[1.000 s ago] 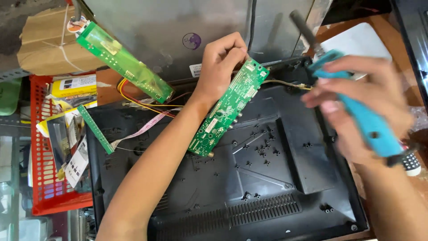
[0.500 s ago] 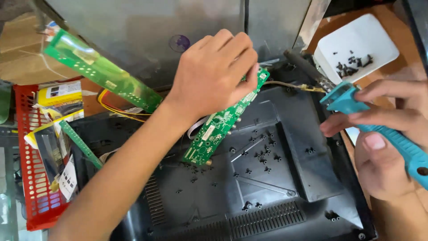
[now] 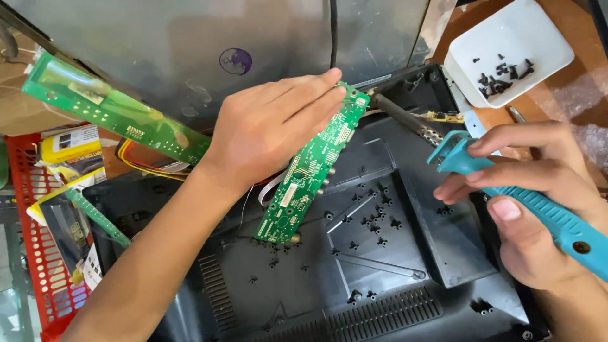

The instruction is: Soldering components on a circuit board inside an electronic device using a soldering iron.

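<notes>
A brown worktop (image 3: 557, 95) is crowded with parts. A black plastic back cover (image 3: 354, 278) fills the middle, with a grey metal panel (image 3: 190, 44) behind it. The left hand (image 3: 272, 126) lies flat, fingers together, pressing on a green circuit board (image 3: 310, 171) tilted over the cover. The right hand (image 3: 525, 209) is clamped around a teal-handled soldering iron (image 3: 506, 190), whose tip is near the board's top corner. A white tray (image 3: 551, 38) holding dark screws sits top right; a red basket (image 3: 31, 253) stands at the left.
</notes>
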